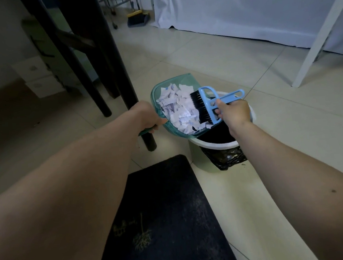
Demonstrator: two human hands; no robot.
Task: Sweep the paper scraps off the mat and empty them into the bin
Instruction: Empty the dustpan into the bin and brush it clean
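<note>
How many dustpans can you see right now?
2. A teal dustpan full of paper scraps, gripped by the left hand over the bin; a grey dustpan far back by the white sheet.

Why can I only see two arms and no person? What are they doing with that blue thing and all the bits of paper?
The camera sits on the person's head and looks down, so you see just what they see: their own two arms reaching out. There is only this one picture.

The left hand grips the handle of a see-through green dustpan. The pan is full of torn paper scraps. The right hand holds a little blue brush, and its black bristles touch the scraps.

The pan is held over a white bin with a black bag inside, standing on the tiled floor. The scraps are still in the pan, not yet tipped out.

Near the bottom lies the dark mat. Dark table legs stand on the left.
</note>
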